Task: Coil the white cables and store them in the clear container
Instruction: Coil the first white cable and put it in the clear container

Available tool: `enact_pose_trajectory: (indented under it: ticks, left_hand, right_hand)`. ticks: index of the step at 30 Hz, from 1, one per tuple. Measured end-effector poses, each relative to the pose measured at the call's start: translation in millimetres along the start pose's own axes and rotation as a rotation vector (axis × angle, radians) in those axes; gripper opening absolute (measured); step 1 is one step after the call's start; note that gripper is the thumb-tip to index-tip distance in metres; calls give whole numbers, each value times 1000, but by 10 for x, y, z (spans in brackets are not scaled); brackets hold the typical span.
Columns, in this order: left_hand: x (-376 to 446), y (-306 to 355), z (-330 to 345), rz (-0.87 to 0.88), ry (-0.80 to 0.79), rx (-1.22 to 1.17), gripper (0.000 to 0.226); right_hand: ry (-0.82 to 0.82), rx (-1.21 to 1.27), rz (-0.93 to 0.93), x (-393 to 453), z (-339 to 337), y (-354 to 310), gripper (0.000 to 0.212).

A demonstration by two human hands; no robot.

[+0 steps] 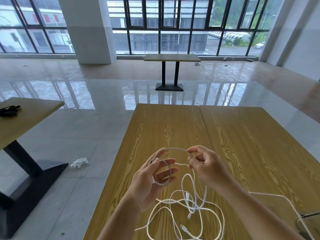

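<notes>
A white cable (170, 149) arcs above the wooden table (242, 135), looped around the half-open left hand (152, 179) and pinched by the right hand (206, 165); the other cables (187, 215) lie tangled below (a clear container (284, 198), perhaps, sits right).

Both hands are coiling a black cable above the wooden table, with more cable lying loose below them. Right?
Not quite: the head view shows a white cable, not black. The left hand and right hand do hold it over the wooden table, with loose cables below.
</notes>
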State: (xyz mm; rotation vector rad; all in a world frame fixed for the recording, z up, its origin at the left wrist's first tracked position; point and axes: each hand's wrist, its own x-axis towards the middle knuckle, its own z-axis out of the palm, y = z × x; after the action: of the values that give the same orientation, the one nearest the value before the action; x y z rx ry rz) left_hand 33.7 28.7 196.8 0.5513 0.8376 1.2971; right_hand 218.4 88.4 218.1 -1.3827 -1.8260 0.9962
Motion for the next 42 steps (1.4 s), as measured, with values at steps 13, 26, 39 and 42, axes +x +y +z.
enact_pose_trajectory:
  ticks: [13,26,39,42]
  left_hand:
    - [250,389,-302,216,297,-288,34]
    - [456,477,-648,252,514,-291,24]
    - [644,373,-648,280,574,-278,24]
    - [663,368,-675,281,601,-274,25]
  right_hand:
    - [-318,105,144,-49,-260,256,44]
    - [-354,194,307,-40,-358,500,21]
    - [-300,647,368,-120,-223,386,35]
    - [-283,480,268,-133,-180,385,19]
